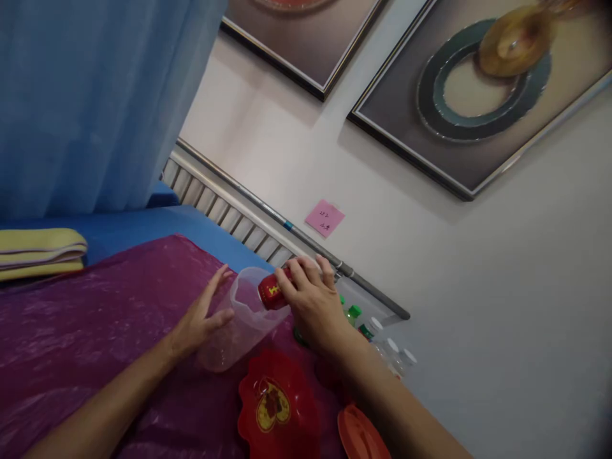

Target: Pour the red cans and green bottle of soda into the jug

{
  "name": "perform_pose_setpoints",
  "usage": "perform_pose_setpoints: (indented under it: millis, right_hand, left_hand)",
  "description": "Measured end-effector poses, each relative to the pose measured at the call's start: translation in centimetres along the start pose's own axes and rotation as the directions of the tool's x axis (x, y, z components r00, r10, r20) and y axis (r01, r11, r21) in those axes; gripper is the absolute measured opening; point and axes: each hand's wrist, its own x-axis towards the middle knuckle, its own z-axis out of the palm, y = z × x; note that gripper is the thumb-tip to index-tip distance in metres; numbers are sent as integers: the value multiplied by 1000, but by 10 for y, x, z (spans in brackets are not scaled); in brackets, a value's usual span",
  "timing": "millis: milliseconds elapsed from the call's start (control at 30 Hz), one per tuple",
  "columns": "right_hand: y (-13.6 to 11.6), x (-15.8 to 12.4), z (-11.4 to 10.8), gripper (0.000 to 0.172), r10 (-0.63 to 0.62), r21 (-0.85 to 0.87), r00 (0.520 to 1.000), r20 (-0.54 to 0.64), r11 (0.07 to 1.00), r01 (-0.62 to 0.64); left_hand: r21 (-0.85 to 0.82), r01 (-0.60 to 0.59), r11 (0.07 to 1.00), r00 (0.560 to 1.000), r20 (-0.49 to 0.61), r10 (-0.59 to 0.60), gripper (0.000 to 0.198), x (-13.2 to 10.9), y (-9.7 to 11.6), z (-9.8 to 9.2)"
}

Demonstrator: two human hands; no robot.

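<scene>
My right hand (313, 301) is wrapped round a red drink can (272, 292), which is tipped sideways with its top over the mouth of a clear plastic cup (241, 322). The cup stands on a purple plastic table cover (95, 331). My left hand (203, 315) rests against the cup's left side with fingers stretched and spread, steadying it rather than gripping. Whether liquid is flowing from the can I cannot make out.
A red flower-shaped dish (277, 405) and an orange-red dish (361, 437) lie near the front. Several bottles with green and white caps (377, 338) stand by the wall behind my right arm. Folded yellow cloth (41, 252) lies at the left; a pink note (324, 218) hangs on the wall.
</scene>
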Motion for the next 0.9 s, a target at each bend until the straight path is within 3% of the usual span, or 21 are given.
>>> perform_pose_setpoints:
  millis: [133, 233, 300, 367, 467, 567, 633, 700, 767, 833, 900]
  right_hand:
    - [5, -9, 9, 52, 236, 226, 968, 90, 941, -251]
    - [11, -14, 14, 59, 428, 409, 871, 240, 769, -491]
    - [15, -17, 17, 58, 515, 546, 770, 375, 549, -633]
    - [17, -20, 18, 57, 535, 675, 669, 516, 225, -702]
    - [18, -26, 18, 52, 510, 743, 567, 647, -253, -620]
    - [12, -34, 13, 42, 545, 747, 512, 664, -505, -432]
    - [4, -42, 6, 39, 574, 745, 490, 657, -594, -303]
    - [-10, -51, -4, 42, 562, 724, 501, 658, -654, -218]
    - [-28, -62, -16, 49, 548, 713, 514, 660, -672, -199]
    - [-48, -76, -29, 55, 572, 740, 500, 650, -627, -245]
    - [-67, -91, -41, 58, 625, 788, 480, 616, -497, -363]
  left_hand:
    - [-35, -16, 999, 996, -86, 13, 104, 2, 3, -5]
    - [-44, 5, 999, 994, -111, -10, 97, 1, 7, -5]
    - [-39, 29, 999, 992, -124, -33, 97, 1, 8, -4]
    - [-34, 41, 999, 989, -141, -45, 98, 1, 8, -3]
    - [-31, 42, 999, 986, -160, -47, 96, 1, 6, -3]
    - [-34, 54, 998, 983, -176, -60, 93, 0, 4, -5]
    - [-21, 53, 998, 979, -196, -56, 93, 0, 3, -6]
    - [65, 20, 998, 972, -234, -4, 88, -1, 5, -8]
    - [262, -109, 959, 934, -303, 189, 77, -7, 16, -8]
    - [504, -317, 803, 811, -295, 505, 58, -19, 34, -3]
    - [630, -527, 571, 642, -145, 753, 43, -36, 54, 9]
